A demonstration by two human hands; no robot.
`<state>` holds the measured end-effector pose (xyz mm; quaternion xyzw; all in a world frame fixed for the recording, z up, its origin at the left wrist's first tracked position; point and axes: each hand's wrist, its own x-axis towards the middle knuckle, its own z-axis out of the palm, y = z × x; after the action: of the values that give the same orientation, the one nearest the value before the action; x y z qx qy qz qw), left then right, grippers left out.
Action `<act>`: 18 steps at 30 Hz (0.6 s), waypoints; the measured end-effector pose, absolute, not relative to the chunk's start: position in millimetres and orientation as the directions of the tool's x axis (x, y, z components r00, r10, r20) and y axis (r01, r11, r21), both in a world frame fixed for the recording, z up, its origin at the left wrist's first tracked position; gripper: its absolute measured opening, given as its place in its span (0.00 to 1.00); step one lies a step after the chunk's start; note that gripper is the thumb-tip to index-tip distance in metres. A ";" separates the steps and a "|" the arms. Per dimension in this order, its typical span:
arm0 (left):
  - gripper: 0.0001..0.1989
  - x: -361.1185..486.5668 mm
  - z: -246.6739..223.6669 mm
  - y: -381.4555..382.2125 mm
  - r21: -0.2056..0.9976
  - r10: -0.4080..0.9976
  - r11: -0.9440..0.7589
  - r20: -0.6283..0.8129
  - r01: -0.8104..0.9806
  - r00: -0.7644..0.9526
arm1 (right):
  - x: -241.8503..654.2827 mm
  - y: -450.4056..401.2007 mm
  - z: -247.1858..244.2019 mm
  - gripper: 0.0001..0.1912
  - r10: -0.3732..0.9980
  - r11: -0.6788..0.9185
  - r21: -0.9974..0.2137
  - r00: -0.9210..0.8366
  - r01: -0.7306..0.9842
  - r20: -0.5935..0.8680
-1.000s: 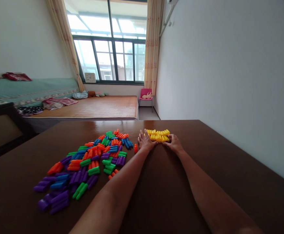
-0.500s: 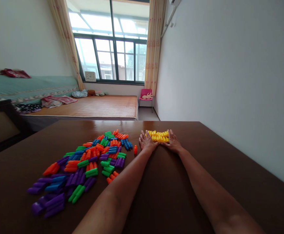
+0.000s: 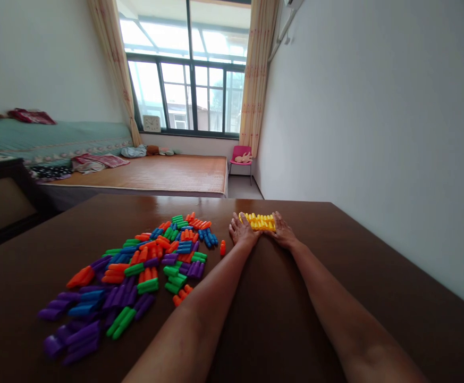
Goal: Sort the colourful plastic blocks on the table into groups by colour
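Yellow bullet-shaped plastic building blocks point(image 3: 260, 221) stand in two close rows toward the far side of the brown table. My left hand point(image 3: 243, 230) wraps the left end of these rows, with its thumb along the near side. At the right end, my right hand point(image 3: 283, 231) grips them the same way, its thumb pointing in toward the other thumb. Both hands rest low at the table, and the blocks' ends are partly hidden behind the fingers. Just left of my left hand, a single orange block point(image 3: 222, 248) lies apart.
A loose pile of purple, green, orange and blue blocks point(image 3: 148, 260) spreads over the left part of the table point(image 3: 279, 319). Beyond the table's far edge are a low bed point(image 3: 176, 173) and a pink chair point(image 3: 241, 153). A white wall point(image 3: 375, 117) runs along the right.
The camera view has shifted and tilted slightly. Both hands stay around the yellow blocks, with hardly any visible movement on the table.
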<state>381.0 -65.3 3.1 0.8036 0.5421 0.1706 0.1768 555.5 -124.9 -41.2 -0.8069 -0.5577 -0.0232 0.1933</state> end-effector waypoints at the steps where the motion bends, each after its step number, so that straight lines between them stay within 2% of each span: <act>1: 0.55 381.4 3.2 -65.1 0.471 0.932 -0.349 0.086 0.810 0.351 | 556.3 -123.8 -41.9 0.44 0.892 -0.300 -0.291 0.375 0.908 0.252; 6: 0.58 378.5 4.8 -66.5 0.509 0.937 -0.336 0.095 0.792 0.336 | 562.3 -127.4 -43.7 0.48 0.865 -0.233 -0.345 0.356 0.909 0.353; 8: 0.59 374.5 5.7 -68.3 0.534 0.931 -0.351 0.111 0.769 0.348 | 564.5 -131.6 -42.4 0.51 0.820 -0.207 -0.399 0.381 0.893 0.428; 10: 0.58 368.7 7.9 -72.6 0.555 0.914 -0.390 0.137 0.735 0.382 | 564.6 -136.7 -39.9 0.51 0.761 -0.206 -0.483 0.450 0.851 0.468; 14: 0.52 347.7 21.0 -90.6 0.540 0.848 -0.513 0.196 0.667 0.493 | 555.0 -153.2 -33.6 0.46 0.674 -0.249 -0.657 0.615 0.711 0.410; 18: 0.46 302.1 46.5 -103.4 0.463 0.742 -0.655 0.239 0.598 0.627 | 539.6 -178.8 -31.4 0.45 0.647 -0.282 -0.739 0.690 0.612 0.325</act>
<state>302.1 -103.4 46.5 0.8853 0.3782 0.2086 0.1721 539.6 -178.8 -31.4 -0.8004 -0.3932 0.0190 0.4522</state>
